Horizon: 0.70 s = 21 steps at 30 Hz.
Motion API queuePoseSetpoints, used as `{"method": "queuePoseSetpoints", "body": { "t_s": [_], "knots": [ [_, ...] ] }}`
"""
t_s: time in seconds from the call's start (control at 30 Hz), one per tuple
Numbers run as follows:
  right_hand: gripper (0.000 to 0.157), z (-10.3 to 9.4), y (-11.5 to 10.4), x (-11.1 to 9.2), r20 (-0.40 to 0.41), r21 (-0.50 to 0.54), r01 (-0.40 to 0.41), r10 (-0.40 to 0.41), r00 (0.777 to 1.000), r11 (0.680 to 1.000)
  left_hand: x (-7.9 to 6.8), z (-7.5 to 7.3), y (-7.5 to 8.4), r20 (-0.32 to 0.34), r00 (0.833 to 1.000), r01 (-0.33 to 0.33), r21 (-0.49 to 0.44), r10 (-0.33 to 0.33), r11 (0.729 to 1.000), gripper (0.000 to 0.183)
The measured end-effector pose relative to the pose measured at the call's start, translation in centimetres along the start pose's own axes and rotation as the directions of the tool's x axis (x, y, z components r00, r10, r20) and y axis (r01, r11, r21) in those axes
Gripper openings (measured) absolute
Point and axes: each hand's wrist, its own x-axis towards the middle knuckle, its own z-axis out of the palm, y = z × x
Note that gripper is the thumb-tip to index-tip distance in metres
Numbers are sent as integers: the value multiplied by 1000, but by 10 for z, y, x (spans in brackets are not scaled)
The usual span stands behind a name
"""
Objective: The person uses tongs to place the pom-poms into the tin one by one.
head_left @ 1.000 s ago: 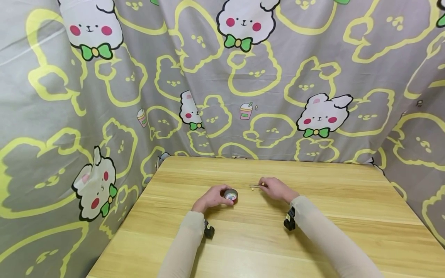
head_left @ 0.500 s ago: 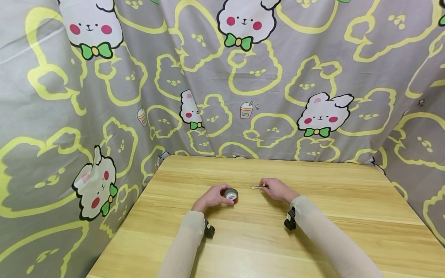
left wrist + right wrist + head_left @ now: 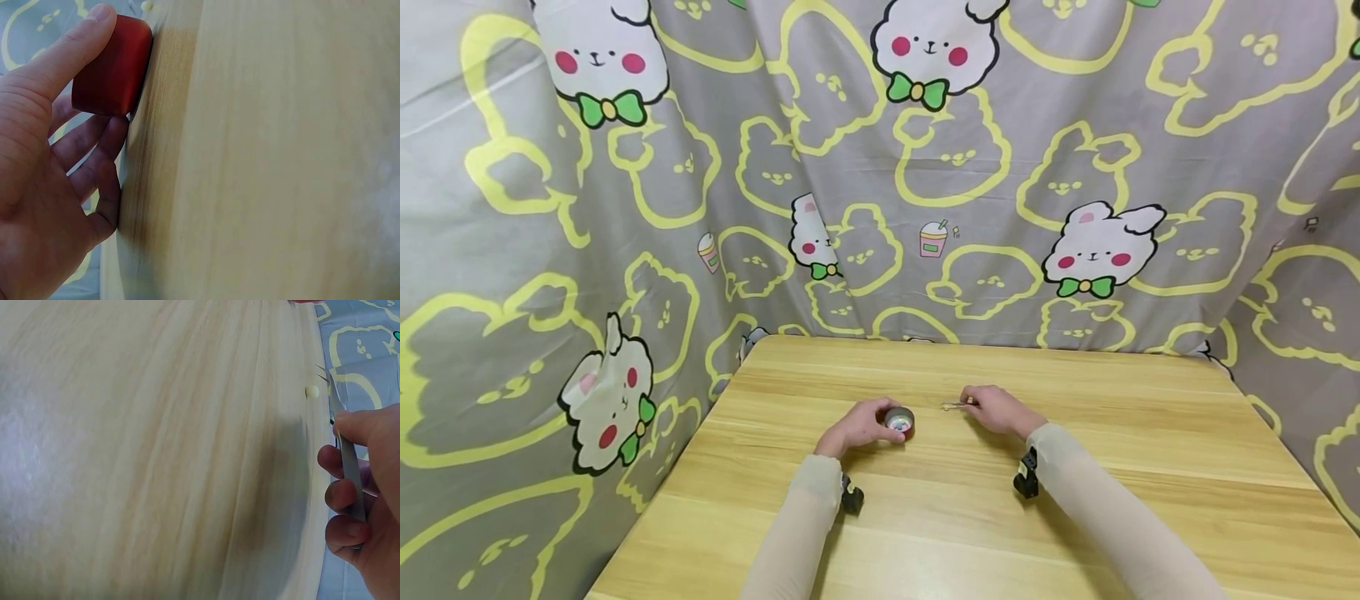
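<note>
My left hand [image 3: 867, 422] holds a small round red tin [image 3: 115, 65] between thumb and fingers, and it stands on the wooden table. In the head view the tin's open top shows a pale inside with coloured spots, too small to make out. Metal tweezers [image 3: 350, 469] are pinched in my right hand [image 3: 996, 408], their tips pointing left. A tiny pale yellow bead [image 3: 312, 392] lies on the table by the tweezer tips. Whether the tips touch the bead I cannot tell.
The light wooden table [image 3: 925, 533] reaches back to a grey curtain [image 3: 850, 167] with cartoon prints, which also hangs at the left and right. A small black camera [image 3: 852, 497] sits on the left wrist, another camera [image 3: 1026, 479] on the right.
The tweezer tips have come slightly lower, down to the bead. My left hand and the red tin stay where they were.
</note>
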Motion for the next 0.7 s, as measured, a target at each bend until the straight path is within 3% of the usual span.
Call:
{"method": "queuePoseSetpoints", "body": {
  "t_s": [0.7],
  "knots": [
    [7, 5, 5, 4, 16, -18, 1, 0, 1000, 1000, 0, 0, 0, 3, 1000, 21, -16, -21, 1000, 48]
  ]
}}
